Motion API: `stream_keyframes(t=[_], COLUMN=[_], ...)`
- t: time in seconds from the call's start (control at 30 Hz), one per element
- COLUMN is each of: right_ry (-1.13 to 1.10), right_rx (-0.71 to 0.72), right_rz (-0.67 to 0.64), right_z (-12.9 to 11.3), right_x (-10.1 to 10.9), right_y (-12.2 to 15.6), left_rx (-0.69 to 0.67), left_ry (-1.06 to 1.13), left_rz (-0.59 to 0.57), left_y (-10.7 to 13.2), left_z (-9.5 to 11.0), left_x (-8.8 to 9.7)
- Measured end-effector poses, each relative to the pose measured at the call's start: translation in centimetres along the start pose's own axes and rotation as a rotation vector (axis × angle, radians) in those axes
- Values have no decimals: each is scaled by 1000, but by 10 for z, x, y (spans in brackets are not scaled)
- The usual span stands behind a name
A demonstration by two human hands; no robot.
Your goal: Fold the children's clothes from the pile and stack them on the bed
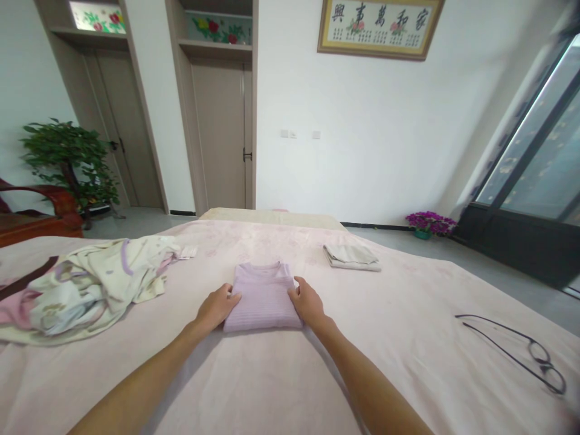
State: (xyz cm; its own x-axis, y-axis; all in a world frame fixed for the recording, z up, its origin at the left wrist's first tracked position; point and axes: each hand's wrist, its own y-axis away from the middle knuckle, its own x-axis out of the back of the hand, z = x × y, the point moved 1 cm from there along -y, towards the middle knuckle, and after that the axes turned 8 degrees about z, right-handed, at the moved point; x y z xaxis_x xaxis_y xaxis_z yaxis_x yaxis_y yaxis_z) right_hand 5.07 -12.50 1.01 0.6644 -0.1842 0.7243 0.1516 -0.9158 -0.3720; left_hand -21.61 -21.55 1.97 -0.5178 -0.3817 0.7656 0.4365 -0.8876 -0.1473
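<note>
A folded lilac knitted top lies on the pale pink bedsheet in the middle of the view. My left hand holds its left edge, fingers curled round the fabric. My right hand grips the right edge the same way. Both forearms reach forward over the bed.
A heap of unfolded light clothes lies at the left. A folded beige garment sits farther back on the right. A pair of glasses rests near the right edge. Doors, a potted plant and a window stand beyond the bed.
</note>
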Motion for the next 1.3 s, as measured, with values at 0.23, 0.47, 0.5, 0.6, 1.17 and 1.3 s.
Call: stream_keyframes(t=[0.23, 0.47, 0.5, 0.6, 1.17, 1.3], right_ry=[-55, -84, -89, -104, -117, -148], right_rx=[197, 199, 203, 209, 284, 418], right_rz=[16, -22, -17, -5, -38, -119], right_z=[3, 16, 16, 18, 28, 32], right_x=[4, -3, -3, -4, -3, 6], right_y=[0, -3, -2, -1, 0, 1], left_rx=[-236, -146, -128, -56, -347, -428], left_ry=[-111, -132, -118, -47, -190, -186], left_rz=[199, 120, 134, 189, 7, -126], left_y=[17, 14, 13, 11, 10, 8], left_z=[-2, -9, -10, -13, -17, -26], left_x=[8, 1, 1, -1, 7, 18])
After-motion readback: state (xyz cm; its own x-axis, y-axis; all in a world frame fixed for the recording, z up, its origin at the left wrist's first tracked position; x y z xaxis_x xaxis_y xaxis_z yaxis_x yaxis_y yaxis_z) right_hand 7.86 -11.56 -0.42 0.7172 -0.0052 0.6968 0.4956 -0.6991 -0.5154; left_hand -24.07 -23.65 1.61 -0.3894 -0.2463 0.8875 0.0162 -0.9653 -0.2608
